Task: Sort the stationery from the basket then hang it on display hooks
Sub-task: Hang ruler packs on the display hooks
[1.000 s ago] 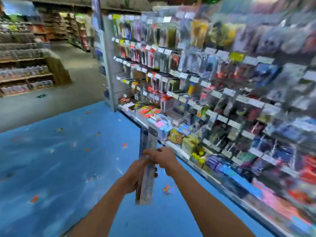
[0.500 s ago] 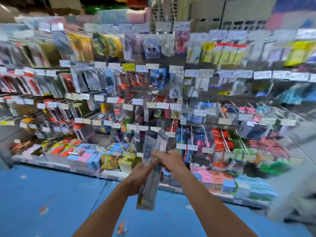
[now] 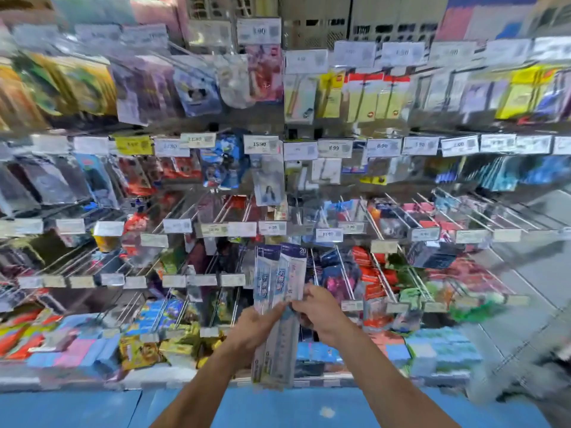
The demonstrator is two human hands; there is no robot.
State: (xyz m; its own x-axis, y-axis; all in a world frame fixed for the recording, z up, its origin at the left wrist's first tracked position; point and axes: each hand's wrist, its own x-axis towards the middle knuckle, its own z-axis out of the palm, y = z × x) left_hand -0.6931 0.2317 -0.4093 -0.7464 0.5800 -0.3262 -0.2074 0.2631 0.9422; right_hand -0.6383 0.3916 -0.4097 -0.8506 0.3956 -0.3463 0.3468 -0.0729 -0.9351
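I hold a small stack of long, narrow ruler packs, clear plastic with blue printed headers, upright in front of me at centre. My left hand grips the stack around its middle from the left. My right hand pinches the front pack at its right edge, fingers curled on it. Behind the packs rises a wall of display hooks with hanging stationery and white price tags. No basket is in view.
Rows of wire hooks jut toward me at chest height, many loaded with packets. A bottom shelf holds boxed and bagged goods. Blue floor lies below. Grey aisle floor and something dark and blurred lie at the right.
My view swung from the aisle to face the hook wall straight on and came closer. Both hands kept hold of the ruler packs, now raised slightly toward the hooks.
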